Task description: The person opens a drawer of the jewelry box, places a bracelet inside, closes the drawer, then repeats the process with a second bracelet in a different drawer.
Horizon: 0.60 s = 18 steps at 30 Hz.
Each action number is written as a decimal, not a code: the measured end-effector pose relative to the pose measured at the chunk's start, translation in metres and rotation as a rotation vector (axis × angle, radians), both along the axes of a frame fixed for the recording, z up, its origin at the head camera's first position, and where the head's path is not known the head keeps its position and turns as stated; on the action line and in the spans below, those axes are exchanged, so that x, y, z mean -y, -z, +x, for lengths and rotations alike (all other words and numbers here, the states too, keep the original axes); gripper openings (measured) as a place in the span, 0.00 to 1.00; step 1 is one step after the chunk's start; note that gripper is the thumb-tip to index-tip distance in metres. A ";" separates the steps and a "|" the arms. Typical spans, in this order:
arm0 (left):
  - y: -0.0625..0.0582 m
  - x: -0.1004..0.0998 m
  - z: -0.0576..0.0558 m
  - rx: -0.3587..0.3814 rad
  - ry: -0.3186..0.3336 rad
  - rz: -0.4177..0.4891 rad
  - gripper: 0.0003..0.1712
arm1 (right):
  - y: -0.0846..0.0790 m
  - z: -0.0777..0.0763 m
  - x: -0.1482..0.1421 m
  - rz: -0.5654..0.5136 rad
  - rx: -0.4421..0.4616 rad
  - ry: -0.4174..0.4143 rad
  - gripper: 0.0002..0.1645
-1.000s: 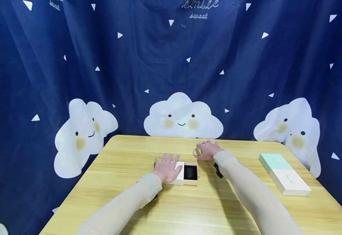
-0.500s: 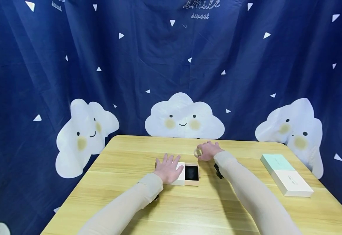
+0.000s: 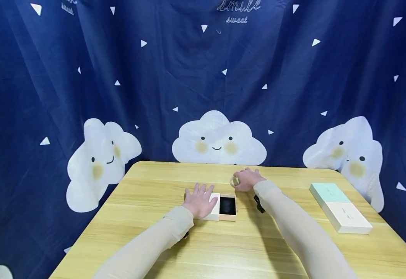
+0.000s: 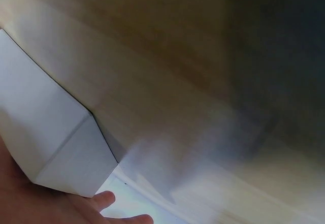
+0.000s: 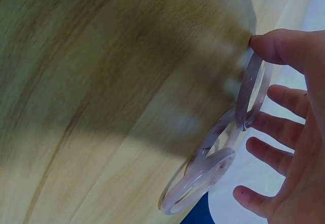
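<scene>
My left hand [image 3: 197, 202] rests with spread fingers on the white sleeve of a small jewellery box [image 3: 214, 209]. The box's pink-edged drawer [image 3: 228, 218] is pulled out to the right and shows a black cushion [image 3: 227, 205]. In the left wrist view, the white sleeve [image 4: 40, 107] lies beside the palm. Behind and right of the box, my right hand [image 3: 247, 179] holds a pale, glossy bangle [image 5: 247, 93], its thumb at one end of the ring and a finger at the other. More bangles [image 5: 200, 176] lie overlapping just beyond it in the right wrist view.
A long box [image 3: 345, 217], half mint green and half white, lies at the right side of the wooden table [image 3: 147, 248]. A dark blue curtain [image 3: 203, 69] with cloud prints hangs directly behind the table's far edge.
Both hands keep their places on the box and at the bangle. The head view has shifted very slightly.
</scene>
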<state>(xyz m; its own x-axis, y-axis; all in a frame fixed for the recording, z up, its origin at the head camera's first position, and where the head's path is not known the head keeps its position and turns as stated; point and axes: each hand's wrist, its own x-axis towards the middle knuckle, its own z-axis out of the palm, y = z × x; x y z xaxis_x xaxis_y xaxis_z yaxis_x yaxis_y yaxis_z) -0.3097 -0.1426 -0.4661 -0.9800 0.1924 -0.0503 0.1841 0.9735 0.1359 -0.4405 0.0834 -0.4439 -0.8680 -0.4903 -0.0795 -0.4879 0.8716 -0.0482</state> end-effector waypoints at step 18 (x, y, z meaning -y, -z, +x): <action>0.001 0.000 0.001 -0.023 -0.002 0.006 0.38 | -0.004 0.006 0.003 0.026 -0.034 -0.022 0.42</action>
